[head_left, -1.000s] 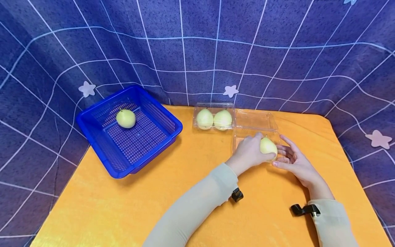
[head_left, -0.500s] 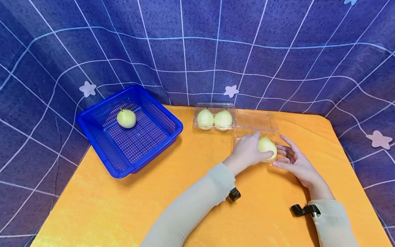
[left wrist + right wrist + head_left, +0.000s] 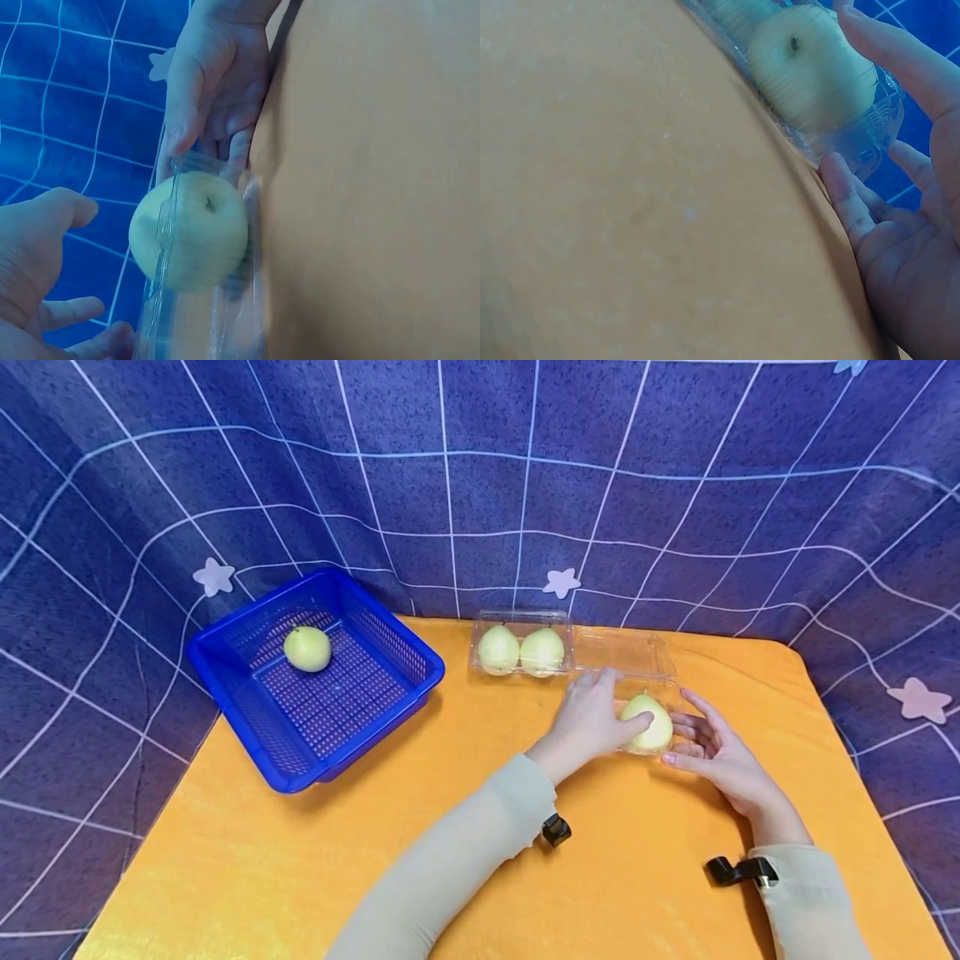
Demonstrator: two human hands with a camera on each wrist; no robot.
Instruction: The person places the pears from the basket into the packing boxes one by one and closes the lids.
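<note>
A pale yellow-green pear (image 3: 656, 737) sits at the right end of an opened clear plastic clamshell container (image 3: 255, 225), its lid (image 3: 626, 653) folded back toward the curtain. Beside the pear is my left hand (image 3: 585, 720), fingers spread; in the left wrist view its thumb and fingers stand apart from the fruit. My right hand (image 3: 723, 764) holds the container's right end, with the thumb at the near corner and the index finger reaching to the far one. The right wrist view shows those fingertips (image 3: 838, 171) right at the plastic edge.
A closed clear box (image 3: 521, 614) with two pears stands to the back left of the opened container. At the left is a blue plastic basket (image 3: 360, 752) with one pear (image 3: 307, 649) inside. A blue gridded curtain (image 3: 480, 485) rises behind the orange-covered table (image 3: 465, 827).
My left hand has let go of the pear and drawn back to the left, its fingers opening. The pear has shifted slightly left. My right hand has stayed in place.
</note>
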